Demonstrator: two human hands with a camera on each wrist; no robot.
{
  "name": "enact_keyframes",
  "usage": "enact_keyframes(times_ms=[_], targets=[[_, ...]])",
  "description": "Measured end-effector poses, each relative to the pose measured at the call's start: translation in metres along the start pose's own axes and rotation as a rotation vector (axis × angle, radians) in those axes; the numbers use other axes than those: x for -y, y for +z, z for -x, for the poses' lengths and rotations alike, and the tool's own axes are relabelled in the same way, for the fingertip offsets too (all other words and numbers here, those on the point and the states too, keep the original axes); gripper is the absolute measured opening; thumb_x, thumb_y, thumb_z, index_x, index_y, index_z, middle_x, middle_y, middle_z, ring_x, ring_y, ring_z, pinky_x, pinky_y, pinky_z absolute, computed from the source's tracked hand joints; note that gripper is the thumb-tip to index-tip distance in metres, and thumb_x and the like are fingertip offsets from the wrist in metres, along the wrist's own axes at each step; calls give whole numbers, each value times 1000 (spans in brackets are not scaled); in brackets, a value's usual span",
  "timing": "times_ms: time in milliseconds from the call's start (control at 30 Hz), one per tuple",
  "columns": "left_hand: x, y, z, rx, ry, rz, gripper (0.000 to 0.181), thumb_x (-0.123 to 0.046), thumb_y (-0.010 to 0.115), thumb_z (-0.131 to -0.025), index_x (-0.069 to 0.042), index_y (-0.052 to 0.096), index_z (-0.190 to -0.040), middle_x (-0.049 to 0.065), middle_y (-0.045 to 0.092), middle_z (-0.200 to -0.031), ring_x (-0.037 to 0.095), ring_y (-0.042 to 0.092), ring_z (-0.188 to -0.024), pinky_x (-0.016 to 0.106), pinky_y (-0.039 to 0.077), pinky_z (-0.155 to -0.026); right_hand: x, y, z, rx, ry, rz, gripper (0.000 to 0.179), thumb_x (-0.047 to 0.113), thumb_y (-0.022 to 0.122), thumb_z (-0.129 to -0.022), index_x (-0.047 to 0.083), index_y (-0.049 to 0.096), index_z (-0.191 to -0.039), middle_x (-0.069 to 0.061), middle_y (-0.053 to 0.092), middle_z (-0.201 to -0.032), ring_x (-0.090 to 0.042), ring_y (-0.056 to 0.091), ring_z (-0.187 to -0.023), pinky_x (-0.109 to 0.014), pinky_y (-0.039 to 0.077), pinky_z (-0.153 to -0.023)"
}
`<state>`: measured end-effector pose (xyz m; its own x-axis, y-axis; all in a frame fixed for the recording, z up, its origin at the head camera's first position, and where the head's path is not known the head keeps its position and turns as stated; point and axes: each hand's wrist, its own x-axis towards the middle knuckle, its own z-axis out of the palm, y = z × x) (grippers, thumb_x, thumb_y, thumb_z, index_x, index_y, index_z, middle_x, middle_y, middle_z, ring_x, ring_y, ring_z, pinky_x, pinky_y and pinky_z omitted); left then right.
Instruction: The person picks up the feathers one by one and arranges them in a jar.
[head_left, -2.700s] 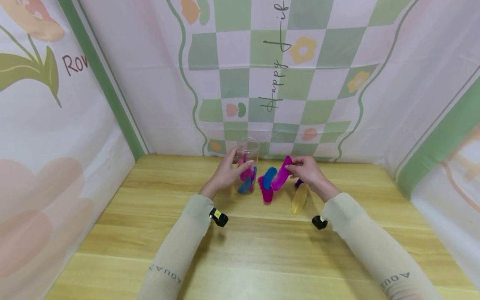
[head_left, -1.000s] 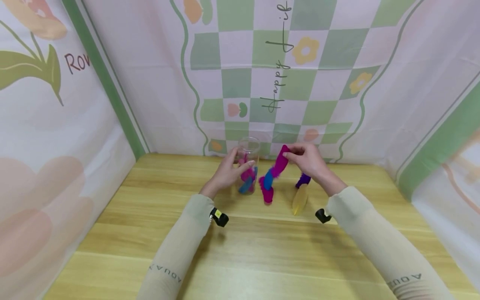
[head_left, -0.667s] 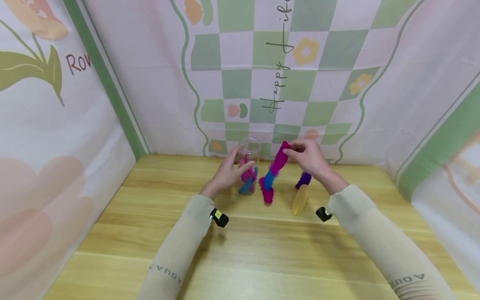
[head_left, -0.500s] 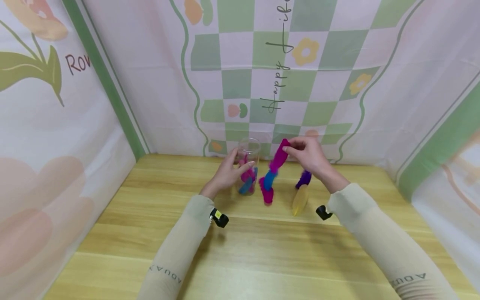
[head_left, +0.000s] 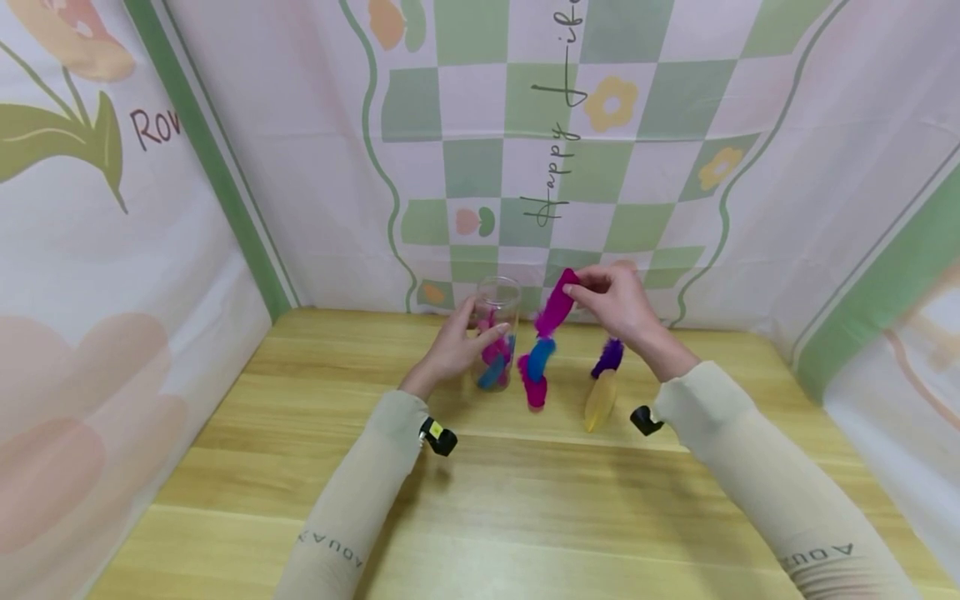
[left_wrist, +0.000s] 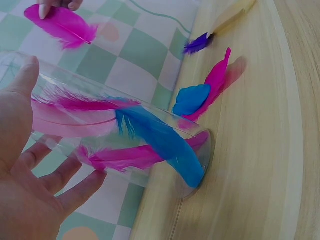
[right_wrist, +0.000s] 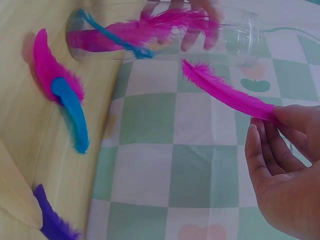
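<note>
The right hand [head_left: 615, 302] pinched the held feather [head_left: 557, 303], a magenta one, by its smooth end between thumb and fingers, so that its downy end hung loose above the table [head_left: 450, 517], to the right of the clear jar [head_left: 498, 310]. The left hand [head_left: 454, 346] was wrapped round the jar, which stood upright. The likeliest trouble was the feather itself: with only one end pinched, a slight loosening could have let it drift off, and its fluff (seemingly lower than the rim) might have caught the outer wall if moved straight sideways. An uneven push from the left hand could have tipped the jar. The blue feather [head_left: 540, 360] overlapping a magenta feather [head_left: 535, 393] might have scattered at a draught, while the purple feather [head_left: 608, 358] and yellow feather [head_left: 600, 402] risked being swept aside by a dropping right wrist.
</note>
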<state>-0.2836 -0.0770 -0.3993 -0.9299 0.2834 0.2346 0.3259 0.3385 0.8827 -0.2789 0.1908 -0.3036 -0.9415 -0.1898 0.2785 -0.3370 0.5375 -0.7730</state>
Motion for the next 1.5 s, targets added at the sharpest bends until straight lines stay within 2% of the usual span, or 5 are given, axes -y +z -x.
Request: enact_keyframes(times_ms=[400, 633, 900, 1067, 1500], targets=[[0, 1, 0, -8, 4, 1, 43, -45, 65, -100, -19, 52, -132, 2, 57, -131, 25, 57, -123, 44, 55, -96, 18, 1, 1, -11, 13, -21, 24, 26, 68, -101, 6, 76, -112, -13, 74, -99, -19, 67, -82, -27, 52, -66], [0, 1, 1, 1, 8, -1, 44, -43, 65, -101, -18, 51, -134, 3, 56, -133, 29, 57, -124, 45, 56, -94, 25, 7, 1, -34, 0, -47, 26, 28, 68, -101, 6, 76, -113, -12, 75, -102, -18, 68, -83, -25, 55, -70], [0, 1, 0, 3, 11, 3, 46, -43, 65, -101, -16, 51, -135, 4, 56, -132, 30, 57, -124, 45, 56, -93, 34, 8, -1, -76, -5, -83, 29, 31, 68, -101, 8, 76, -116, -12, 74, -105, -25, 69, -90, -31, 56, -79], [-1, 1, 0, 1, 8, 0, 44, -43, 64, -101, -18, 51, -134, 2, 56, -132, 29, 56, -124, 44, 56, -94, 41, 8, -3, -100, -11, -126, 30, 31, 69, -100, 7, 75, -116, -13, 73, -106, -25, 67, -93, -24, 56, -77], [-1, 1, -1, 10, 5, -1, 44, -43, 64, -101, -14, 52, -131, 3, 57, -131, 29, 57, -125, 45, 55, -98, 60, 11, -11, -182, -151, -189, 27, 27, 71, -99, 5, 76, -114, -13, 73, -102, -27, 66, -89, -22, 56, -76]])
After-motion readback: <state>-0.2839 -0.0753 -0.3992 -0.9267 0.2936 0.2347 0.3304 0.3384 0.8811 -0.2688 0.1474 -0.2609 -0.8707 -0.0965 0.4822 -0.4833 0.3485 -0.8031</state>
